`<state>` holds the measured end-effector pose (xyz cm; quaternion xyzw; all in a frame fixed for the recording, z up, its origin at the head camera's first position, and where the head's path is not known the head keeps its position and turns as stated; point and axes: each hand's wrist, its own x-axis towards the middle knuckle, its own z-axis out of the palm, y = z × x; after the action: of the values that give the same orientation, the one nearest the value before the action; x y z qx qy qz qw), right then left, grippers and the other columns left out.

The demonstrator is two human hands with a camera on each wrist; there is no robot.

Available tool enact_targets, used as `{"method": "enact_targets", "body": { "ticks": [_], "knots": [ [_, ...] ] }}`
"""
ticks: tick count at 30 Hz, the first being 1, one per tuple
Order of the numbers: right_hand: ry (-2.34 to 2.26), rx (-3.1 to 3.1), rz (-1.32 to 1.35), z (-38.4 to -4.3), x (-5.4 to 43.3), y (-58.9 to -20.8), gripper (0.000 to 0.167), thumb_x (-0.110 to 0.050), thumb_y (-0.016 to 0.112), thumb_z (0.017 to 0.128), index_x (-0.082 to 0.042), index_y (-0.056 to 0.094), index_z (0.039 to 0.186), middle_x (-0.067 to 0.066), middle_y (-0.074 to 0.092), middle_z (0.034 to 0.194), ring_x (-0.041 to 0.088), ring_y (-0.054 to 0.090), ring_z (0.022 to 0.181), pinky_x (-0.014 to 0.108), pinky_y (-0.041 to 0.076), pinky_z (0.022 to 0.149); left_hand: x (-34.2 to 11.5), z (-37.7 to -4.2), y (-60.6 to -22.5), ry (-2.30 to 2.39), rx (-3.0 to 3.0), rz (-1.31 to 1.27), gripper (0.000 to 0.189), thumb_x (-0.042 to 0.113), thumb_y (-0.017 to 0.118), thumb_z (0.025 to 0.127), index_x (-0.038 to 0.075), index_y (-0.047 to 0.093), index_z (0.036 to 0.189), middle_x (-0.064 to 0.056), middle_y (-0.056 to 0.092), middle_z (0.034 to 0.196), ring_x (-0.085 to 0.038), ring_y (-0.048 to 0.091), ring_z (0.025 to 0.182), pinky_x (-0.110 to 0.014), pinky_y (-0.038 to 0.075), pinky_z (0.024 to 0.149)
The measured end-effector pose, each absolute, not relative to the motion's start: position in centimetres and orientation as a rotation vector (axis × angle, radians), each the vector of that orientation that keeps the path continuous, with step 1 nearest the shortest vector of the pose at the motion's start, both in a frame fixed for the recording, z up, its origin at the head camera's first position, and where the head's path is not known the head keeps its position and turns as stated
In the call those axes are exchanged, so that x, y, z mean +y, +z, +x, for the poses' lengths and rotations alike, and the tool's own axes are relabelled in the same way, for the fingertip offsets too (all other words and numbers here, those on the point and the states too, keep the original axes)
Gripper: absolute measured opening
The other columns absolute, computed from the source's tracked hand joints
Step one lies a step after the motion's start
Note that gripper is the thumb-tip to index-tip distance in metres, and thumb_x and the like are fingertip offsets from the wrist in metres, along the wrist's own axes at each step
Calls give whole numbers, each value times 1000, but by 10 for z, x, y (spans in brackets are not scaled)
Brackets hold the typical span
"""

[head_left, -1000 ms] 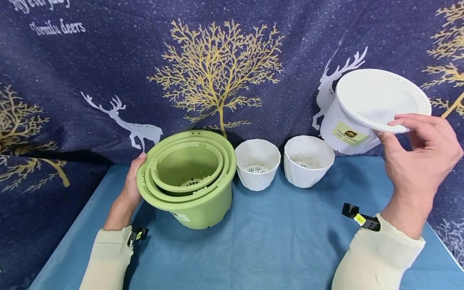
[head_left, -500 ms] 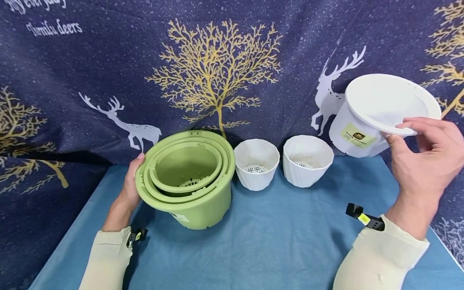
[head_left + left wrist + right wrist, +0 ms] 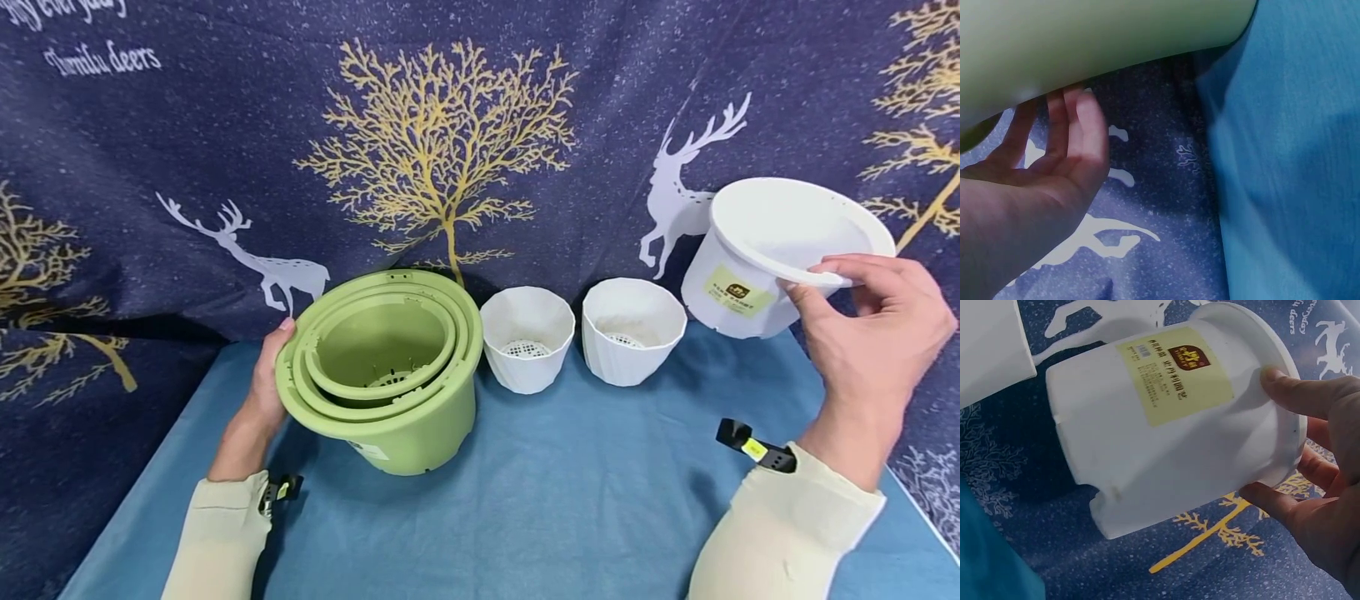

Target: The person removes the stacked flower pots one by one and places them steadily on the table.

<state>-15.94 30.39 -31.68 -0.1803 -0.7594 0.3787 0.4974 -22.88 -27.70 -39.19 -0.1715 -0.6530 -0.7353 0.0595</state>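
In the head view, my right hand pinches the rim of a white plastic flowerpot, thumb outside and fingers inside. The pot is tilted and overlaps the back right of the table. Its yellow label and a notched base edge show in the right wrist view. On the left, several green flowerpots stand nested in one another. My left hand touches the outer pot's left side, fingers extended toward it. The left wrist view shows those fingers against the pot's wall, with their tips partly hidden.
Two small white faceted pots with perforated bottoms stand side by side at the table's back edge, right of the green stack. A blue cloth covers the table. Behind it hangs a dark blue printed backdrop.
The white flowerpot in my right hand has come down and turned slightly, after a small shift to the right and part of the way back. My left hand and the green pots stay put.
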Motion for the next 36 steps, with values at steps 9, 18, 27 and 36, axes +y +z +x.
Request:
{"method": "enact_targets", "body": {
  "ticks": [9,18,27,36],
  "knots": [
    [938,-1863,-536,-160,303,-317,27,-17,88,85,0,83,106,-29,49,90,-7,43,95,16,40,90,-277,-228,-393,-2211,-1980,-511,58,36,30,117,14,70,81,3,68,62,-6,64,50,-20,51,51],
    [899,-1943,-607,-164,316,-325,26,-16,89,80,0,83,100,-30,48,83,-5,38,77,20,31,69,-276,-228,-393,-2201,-1955,-524,56,33,31,117,15,72,83,4,69,64,-4,64,52,-19,51,53],
    [905,-2100,-697,-164,324,-329,19,-19,88,79,-6,80,91,-31,46,84,-11,41,83,17,33,72,-275,-230,-393,-2205,-1952,-533,54,33,32,117,16,71,83,5,69,66,-4,65,54,-18,52,54],
    [903,-2264,-829,-163,325,-331,25,-22,86,82,-6,77,98,-26,47,86,-10,39,84,20,38,73,-276,-230,-393,-2202,-1958,-549,57,33,31,117,15,70,80,5,68,62,-5,63,50,-19,51,50]
  ]
}}
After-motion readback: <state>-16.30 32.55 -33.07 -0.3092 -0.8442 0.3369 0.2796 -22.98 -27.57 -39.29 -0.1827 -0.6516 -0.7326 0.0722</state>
